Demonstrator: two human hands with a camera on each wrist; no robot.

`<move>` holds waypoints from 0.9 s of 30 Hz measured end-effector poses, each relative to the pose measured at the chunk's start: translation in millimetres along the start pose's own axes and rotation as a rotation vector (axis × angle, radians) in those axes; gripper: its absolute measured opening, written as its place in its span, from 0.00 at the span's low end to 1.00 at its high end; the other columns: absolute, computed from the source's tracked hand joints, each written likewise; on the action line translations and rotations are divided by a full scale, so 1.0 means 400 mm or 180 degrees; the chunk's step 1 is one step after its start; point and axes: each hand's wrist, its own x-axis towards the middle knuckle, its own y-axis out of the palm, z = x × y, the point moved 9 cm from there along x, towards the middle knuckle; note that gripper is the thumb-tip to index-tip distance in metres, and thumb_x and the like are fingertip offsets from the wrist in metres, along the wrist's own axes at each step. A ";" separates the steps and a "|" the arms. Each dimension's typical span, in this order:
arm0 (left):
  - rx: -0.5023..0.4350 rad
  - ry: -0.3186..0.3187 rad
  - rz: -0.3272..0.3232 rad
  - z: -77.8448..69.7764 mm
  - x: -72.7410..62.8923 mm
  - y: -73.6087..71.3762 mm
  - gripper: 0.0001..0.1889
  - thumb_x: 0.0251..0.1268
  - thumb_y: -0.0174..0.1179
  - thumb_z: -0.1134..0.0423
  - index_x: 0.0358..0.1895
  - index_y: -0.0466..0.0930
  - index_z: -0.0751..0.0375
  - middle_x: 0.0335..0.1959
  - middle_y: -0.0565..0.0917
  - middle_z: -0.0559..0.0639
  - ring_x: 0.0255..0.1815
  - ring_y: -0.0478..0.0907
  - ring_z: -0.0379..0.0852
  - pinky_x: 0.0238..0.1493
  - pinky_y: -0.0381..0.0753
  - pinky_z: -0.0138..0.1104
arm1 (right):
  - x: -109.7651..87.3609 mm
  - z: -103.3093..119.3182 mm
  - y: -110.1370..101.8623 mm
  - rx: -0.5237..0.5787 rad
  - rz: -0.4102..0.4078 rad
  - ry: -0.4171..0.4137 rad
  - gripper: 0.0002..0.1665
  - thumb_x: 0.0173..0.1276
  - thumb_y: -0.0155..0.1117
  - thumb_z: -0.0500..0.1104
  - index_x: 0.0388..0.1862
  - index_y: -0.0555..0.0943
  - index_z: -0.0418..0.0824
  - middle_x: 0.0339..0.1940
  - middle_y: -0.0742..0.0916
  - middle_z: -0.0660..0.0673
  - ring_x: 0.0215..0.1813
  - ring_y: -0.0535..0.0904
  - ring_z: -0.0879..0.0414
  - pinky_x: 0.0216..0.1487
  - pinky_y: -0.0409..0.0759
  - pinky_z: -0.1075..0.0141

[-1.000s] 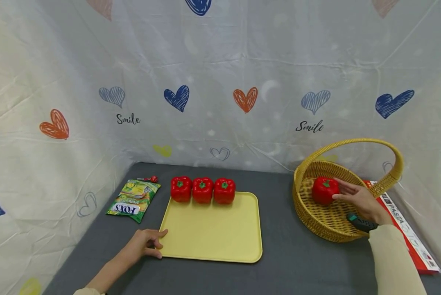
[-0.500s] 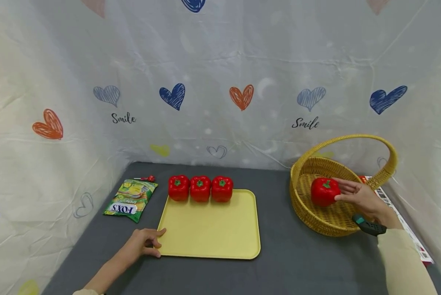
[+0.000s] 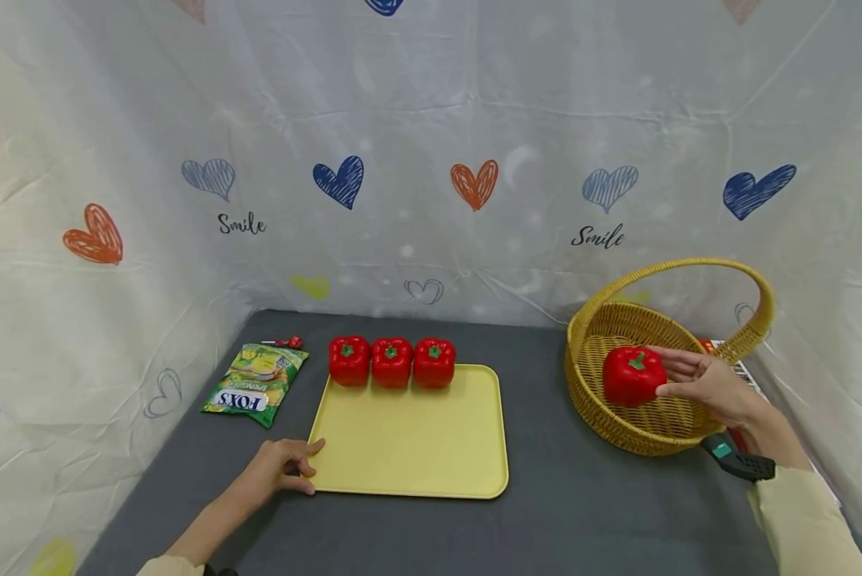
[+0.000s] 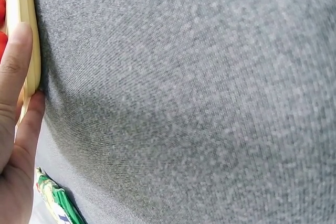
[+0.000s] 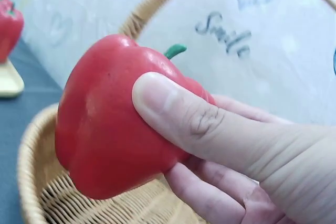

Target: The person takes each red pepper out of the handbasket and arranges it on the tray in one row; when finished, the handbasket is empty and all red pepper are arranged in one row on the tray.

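My right hand (image 3: 715, 390) holds a red bell pepper (image 3: 632, 376) over the wicker basket (image 3: 582, 404). In the right wrist view the thumb presses the side of the pepper (image 5: 115, 124), with the other fingers behind and below it; its green stem tilts to the right. With my left hand (image 3: 275, 466) I pinch the front left corner of the yellow tray (image 3: 416, 448). The left wrist view has fingers at the tray's rim (image 4: 32, 51). Three more red bell peppers, the left (image 3: 349, 362), middle (image 3: 391, 362) and right (image 3: 434, 363), stand in a row along the tray's back edge.
Left of the tray lies a green soup packet (image 3: 256, 382), and behind it a small red item (image 3: 294, 342) too small to identify. A tall arched handle (image 3: 690, 262) rises over the basket. Partly hidden behind the basket lies a red and white box (image 3: 740, 368). A white curtain backs the table.
The right hand has lifted the pepper slightly from the basket's floor, and the right wrist has swung outward to the right. My left hand stays at the tray corner.
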 end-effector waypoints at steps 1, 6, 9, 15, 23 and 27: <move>-0.0003 0.0000 0.0004 0.000 0.001 0.000 0.11 0.41 0.76 0.61 0.21 0.81 0.58 0.51 0.79 0.72 0.39 0.82 0.47 0.36 0.81 0.29 | -0.002 0.004 0.007 -0.0027 0.0008 -0.0009 0.32 0.64 0.56 0.21 0.57 0.79 0.52 0.54 0.84 0.56 0.54 0.79 0.65 0.45 0.81 0.66; -0.0043 -0.0004 0.0013 -0.002 -0.001 -0.003 0.12 0.40 0.76 0.62 0.20 0.80 0.59 0.51 0.78 0.73 0.37 0.82 0.45 0.35 0.80 0.28 | -0.006 0.023 0.033 -0.0045 -0.0021 -0.0012 0.32 0.64 0.57 0.21 0.57 0.79 0.53 0.54 0.84 0.58 0.54 0.79 0.66 0.45 0.81 0.65; -0.0055 -0.0006 0.0010 -0.002 -0.001 -0.005 0.12 0.40 0.76 0.62 0.20 0.79 0.59 0.51 0.78 0.74 0.40 0.82 0.51 0.35 0.80 0.28 | -0.006 0.034 0.050 0.0010 -0.0022 0.0016 0.32 0.64 0.57 0.21 0.57 0.79 0.53 0.54 0.84 0.57 0.54 0.80 0.65 0.45 0.81 0.65; -0.0078 0.0022 0.0004 -0.001 0.001 -0.007 0.13 0.39 0.76 0.62 0.20 0.79 0.60 0.50 0.78 0.74 0.43 0.82 0.56 0.36 0.81 0.29 | 0.006 0.054 0.097 0.0027 0.0036 0.0049 0.30 0.65 0.57 0.23 0.57 0.79 0.53 0.54 0.84 0.56 0.53 0.80 0.63 0.45 0.81 0.64; -0.0138 -0.0024 0.0074 0.008 -0.003 0.000 0.14 0.40 0.76 0.64 0.20 0.76 0.62 0.51 0.77 0.76 0.37 0.84 0.42 0.36 0.81 0.30 | 0.059 0.059 0.166 0.0114 0.0250 -0.0064 0.31 0.64 0.57 0.22 0.60 0.78 0.49 0.55 0.84 0.54 0.55 0.80 0.60 0.47 0.80 0.61; -0.0179 -0.0042 0.0108 0.008 0.000 0.006 0.14 0.40 0.75 0.64 0.20 0.76 0.62 0.52 0.76 0.76 0.38 0.84 0.43 0.36 0.82 0.32 | 0.088 0.048 0.192 0.0200 0.0349 -0.0134 0.31 0.64 0.57 0.21 0.61 0.77 0.46 0.55 0.84 0.52 0.56 0.80 0.59 0.48 0.80 0.61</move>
